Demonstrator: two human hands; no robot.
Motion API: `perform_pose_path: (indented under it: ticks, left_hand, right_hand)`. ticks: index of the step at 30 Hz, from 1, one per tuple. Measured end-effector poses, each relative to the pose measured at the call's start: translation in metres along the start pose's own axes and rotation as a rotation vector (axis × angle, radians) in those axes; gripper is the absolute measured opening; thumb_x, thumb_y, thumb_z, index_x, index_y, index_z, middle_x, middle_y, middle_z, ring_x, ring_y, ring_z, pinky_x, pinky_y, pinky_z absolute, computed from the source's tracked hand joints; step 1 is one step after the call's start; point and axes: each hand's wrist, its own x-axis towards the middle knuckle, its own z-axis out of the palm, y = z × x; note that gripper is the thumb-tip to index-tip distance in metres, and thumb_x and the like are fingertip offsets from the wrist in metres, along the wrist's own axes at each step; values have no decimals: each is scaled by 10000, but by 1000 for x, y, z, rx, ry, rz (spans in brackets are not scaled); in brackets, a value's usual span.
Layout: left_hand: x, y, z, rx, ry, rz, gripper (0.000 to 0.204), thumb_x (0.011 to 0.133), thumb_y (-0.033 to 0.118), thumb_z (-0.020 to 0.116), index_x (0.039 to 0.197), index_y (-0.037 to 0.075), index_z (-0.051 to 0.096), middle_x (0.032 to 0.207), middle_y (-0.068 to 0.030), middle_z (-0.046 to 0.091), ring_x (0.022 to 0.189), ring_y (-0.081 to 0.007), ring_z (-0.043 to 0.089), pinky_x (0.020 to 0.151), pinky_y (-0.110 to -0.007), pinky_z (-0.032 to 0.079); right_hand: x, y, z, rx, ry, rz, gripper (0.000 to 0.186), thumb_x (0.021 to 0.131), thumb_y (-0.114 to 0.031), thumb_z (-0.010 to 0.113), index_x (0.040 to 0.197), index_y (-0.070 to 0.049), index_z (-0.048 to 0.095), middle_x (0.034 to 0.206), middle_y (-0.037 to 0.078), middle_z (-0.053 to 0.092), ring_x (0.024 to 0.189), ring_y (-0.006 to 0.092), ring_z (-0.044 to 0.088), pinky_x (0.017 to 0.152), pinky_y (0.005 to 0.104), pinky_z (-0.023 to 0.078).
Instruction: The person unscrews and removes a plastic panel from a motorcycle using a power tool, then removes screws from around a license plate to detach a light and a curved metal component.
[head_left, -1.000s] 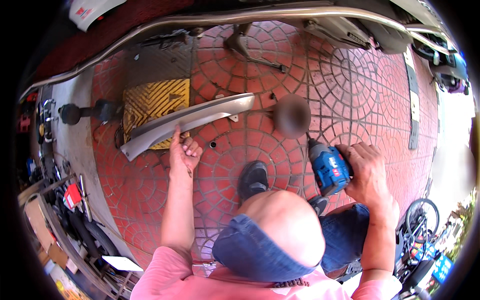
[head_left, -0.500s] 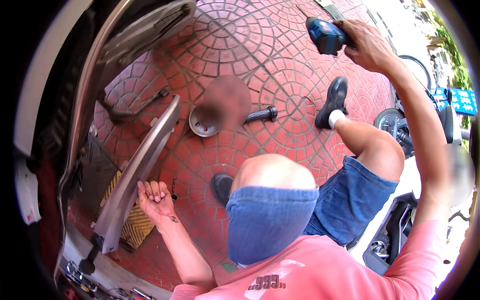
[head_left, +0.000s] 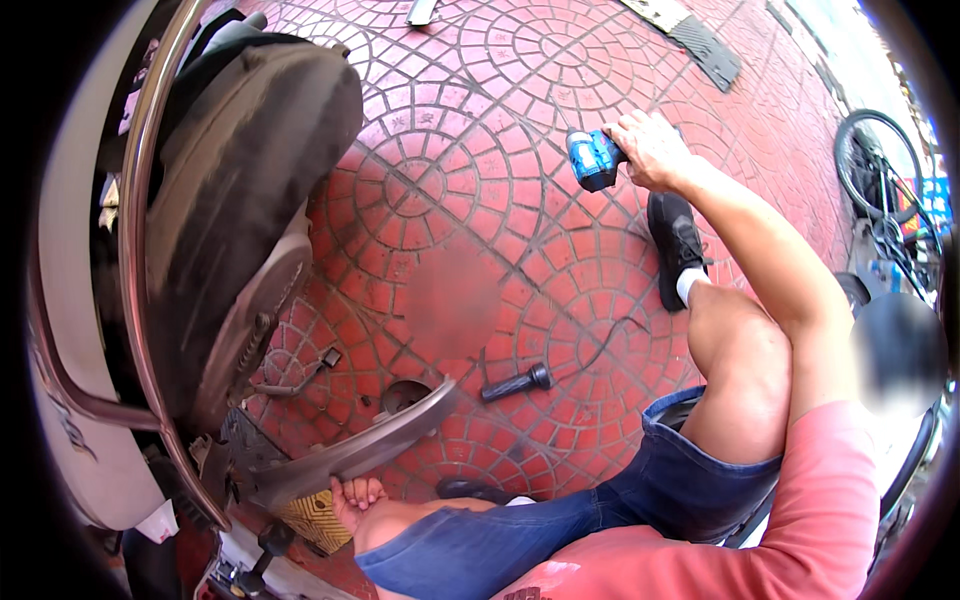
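In my right hand is a blue-and-black cordless drill, held by its handle above the floor with a thin bit pointing away. My left hand is low at the left, its curled fingers at the near edge of a long, curved grey trim panel. The panel slants beside the scooter, and part of my grip on it is hidden. Behind its far end sits a round metal dish, partly covered. A black flashlight lies on the tiles to the right.
At the left stands a scooter with a dark rear wheel and a metal rail. A yellow ribbed block is under the panel. My shoe rests on red tiles. A bicycle stands at the far right.
The view has shifted, bringing more of the scooter's wheel into sight. My right hand and the drill now appear lower and further left. My left hand stays at the panel.
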Motion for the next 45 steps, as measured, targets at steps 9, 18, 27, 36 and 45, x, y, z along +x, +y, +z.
perform_pose_path:
  ticks: [9,18,27,36,45]
  left_hand:
    - [-100,4,53,-53,153,532,540,1091,339,538,598,166,407,509,38,323,444,-114,292,493,-295,323]
    - [-222,-56,167,-85,172,1052,452,1073,249,515,638,141,459,531,35,363,427,-109,337,465,-302,336]
    - [-266,-115,338,-131,272,1155,429,1064,267,536,669,136,436,535,31,330,412,-120,317,456,-306,307]
    - [-219,-151,418,-359,65,989,319,973,176,556,683,137,428,545,35,345,441,-123,357,513,-319,339]
    - [-75,-187,470,-671,-131,585,252,864,158,505,633,139,406,532,13,364,467,-145,369,548,-313,337]
  right_hand:
    - [144,108,-27,-32,-15,-297,684,729,-158,774,1366,-62,545,1230,146,605,1187,330,557,998,483,435]
    - [249,153,33,240,117,-522,733,758,-118,760,1432,-40,484,1188,160,577,1158,370,523,989,499,413]
    - [277,168,84,389,17,-521,702,721,-42,626,1415,-63,514,1225,171,562,1168,385,522,971,507,434]
    - [297,174,63,475,-143,-440,799,751,-184,765,1494,-62,498,1312,190,552,1256,397,515,1078,496,438]
    - [259,69,-196,1389,-290,-656,616,1039,-377,598,1538,-40,472,1365,132,632,1120,195,638,940,329,495]
